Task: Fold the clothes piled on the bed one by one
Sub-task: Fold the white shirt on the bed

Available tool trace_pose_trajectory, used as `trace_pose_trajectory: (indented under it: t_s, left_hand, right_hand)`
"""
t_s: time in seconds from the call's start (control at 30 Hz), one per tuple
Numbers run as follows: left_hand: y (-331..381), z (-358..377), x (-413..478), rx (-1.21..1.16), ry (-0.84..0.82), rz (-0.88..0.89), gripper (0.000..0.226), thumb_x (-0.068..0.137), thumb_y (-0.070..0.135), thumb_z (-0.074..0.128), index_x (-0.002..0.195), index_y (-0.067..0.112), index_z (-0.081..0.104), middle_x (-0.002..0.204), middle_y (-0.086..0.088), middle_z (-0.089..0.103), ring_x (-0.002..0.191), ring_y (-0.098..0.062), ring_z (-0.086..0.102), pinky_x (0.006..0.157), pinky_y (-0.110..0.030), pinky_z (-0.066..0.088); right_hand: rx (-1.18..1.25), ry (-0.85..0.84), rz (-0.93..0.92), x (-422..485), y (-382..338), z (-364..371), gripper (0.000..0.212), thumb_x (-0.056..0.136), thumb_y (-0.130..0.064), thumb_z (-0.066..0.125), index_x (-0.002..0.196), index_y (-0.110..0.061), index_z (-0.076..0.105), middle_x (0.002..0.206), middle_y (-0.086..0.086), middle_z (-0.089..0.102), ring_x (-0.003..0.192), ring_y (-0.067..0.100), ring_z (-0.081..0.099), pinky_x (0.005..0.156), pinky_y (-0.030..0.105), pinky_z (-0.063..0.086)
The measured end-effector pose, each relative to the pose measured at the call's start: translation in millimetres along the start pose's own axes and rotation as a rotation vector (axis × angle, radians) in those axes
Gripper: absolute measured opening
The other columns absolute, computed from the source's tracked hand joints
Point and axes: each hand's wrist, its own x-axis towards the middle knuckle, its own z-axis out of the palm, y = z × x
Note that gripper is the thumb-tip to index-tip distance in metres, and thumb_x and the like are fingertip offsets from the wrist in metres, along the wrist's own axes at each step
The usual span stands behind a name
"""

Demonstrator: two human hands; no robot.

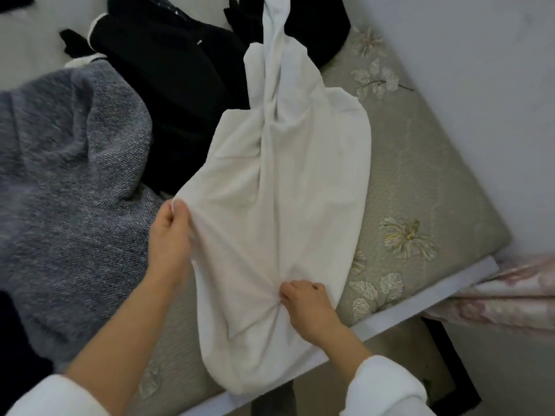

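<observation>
White garment [285, 175] lying twisted on the bed [420, 175], pinched by both hands and not yet folded.

The garment lies lengthwise in the middle of the view, its upper end wrung into a twist that runs toward 12 o'clock over the black clothes [174, 79]. The left hand [169, 235] pinches the cloth's edge at 9 o'clock, and the right hand [306, 304] nips a gathered bunch near 6 o'clock, with creases fanning out from it. To do this well, I'd say undo the twist first, then draw the two grips apart until the fabric lies flat before making any fold. The grey knit [69, 175] lies at 9 o'clock, just beside the left hand. The bed frame's white edge [420, 298] runs at 5 o'clock.
</observation>
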Motion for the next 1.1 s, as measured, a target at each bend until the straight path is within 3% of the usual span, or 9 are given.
trace_pose_trajectory:
  t_s: [0.2,0.3,0.4,0.47,0.57,0.73,0.9,1.0,1.1]
  left_hand:
    - [24,-46,-43,-0.751,-0.018,-0.321,0.023,0.084,0.030,0.055,0.084,0.021,0.076,0.108,0.003,0.071,0.104,-0.016,0.066,0.088,-0.030,0.054]
    - [8,-72,-67,-0.022,-0.190,-0.365,0.032,0.083,0.045,0.058,0.076,0.020,0.077,0.081,0.009,0.072,0.077,-0.017,0.065,0.065,-0.025,0.052]
    - [-21,-89,-86,0.881,-0.615,-0.516,0.050,0.069,0.071,0.055,0.073,0.023,0.064,0.080,0.007,0.063,0.085,-0.018,0.062,0.075,-0.028,0.039]
    - [-32,-92,-89,1.278,-0.782,-0.590,0.053,0.078,0.070,0.051,0.067,0.020,0.061,0.084,0.002,0.067,0.100,-0.024,0.062,0.079,-0.026,0.041]
    - [-31,-83,-66,1.563,-0.808,-0.498,0.032,0.084,0.055,0.057,0.089,0.023,0.062,0.107,0.003,0.067,0.088,-0.012,0.056,0.071,-0.022,0.043]
    - [-11,-5,-6,1.192,-0.192,0.148,0.029,0.087,0.019,0.055,0.116,0.016,0.056,0.114,-0.003,0.059,0.101,-0.026,0.056,0.075,-0.036,0.046]
    - [2,93,49,1.382,-0.431,0.865,0.063,0.080,0.004,0.056,0.142,0.006,0.041,0.152,-0.014,0.035,0.141,-0.030,0.032,0.109,-0.045,0.032]
    - [-4,122,77,1.729,-0.658,0.791,0.067,0.096,0.016,0.033,0.153,0.013,-0.001,0.160,-0.013,0.002,0.148,-0.023,-0.006,0.116,-0.044,-0.010]
    - [4,119,94,1.943,-0.546,0.571,0.056,0.095,0.018,0.036,0.148,0.009,0.020,0.136,-0.012,0.046,0.136,-0.028,0.028,0.114,-0.055,-0.008]
  right_hand:
    - [0.870,-0.236,0.133,-18,15,-80,0.010,0.094,-0.016,0.058,0.085,-0.018,0.056,0.071,-0.007,0.060,0.072,0.009,0.054,0.074,0.027,0.045]
    - [0.767,-0.797,0.159,-23,20,-100,0.010,0.089,-0.013,0.064,0.081,-0.019,0.061,0.076,-0.001,0.068,0.074,0.010,0.063,0.077,0.025,0.049]
    - [0.552,-1.176,0.259,-16,24,-106,0.015,0.089,-0.010,0.064,0.078,-0.020,0.061,0.071,0.000,0.069,0.071,0.011,0.067,0.073,0.026,0.054]
    - [0.421,-1.033,0.287,0,29,-108,0.009,0.086,-0.011,0.065,0.079,-0.017,0.064,0.075,0.002,0.070,0.075,0.015,0.069,0.072,0.031,0.056]
    - [0.477,-0.377,0.315,41,44,-117,0.016,0.086,-0.006,0.063,0.075,-0.017,0.063,0.075,0.003,0.066,0.071,0.016,0.061,0.065,0.026,0.048]
    - [0.486,0.355,0.466,112,69,-152,0.028,0.089,-0.013,0.057,0.117,-0.011,0.056,0.115,0.005,0.058,0.098,0.020,0.053,0.081,0.032,0.040]
    - [0.136,0.307,0.517,157,86,-162,0.074,0.080,-0.011,0.058,0.147,-0.015,0.026,0.158,0.005,0.016,0.144,0.028,0.012,0.114,0.050,0.021]
    - [-0.098,0.076,0.532,166,99,-156,0.042,0.081,-0.024,0.062,0.122,-0.025,0.053,0.161,0.001,-0.001,0.147,0.027,-0.011,0.115,0.053,0.004]
    - [-0.207,-0.002,0.445,160,102,-143,0.003,0.088,-0.029,0.058,0.089,-0.026,0.058,0.151,0.002,0.030,0.145,0.024,0.012,0.112,0.052,0.012]
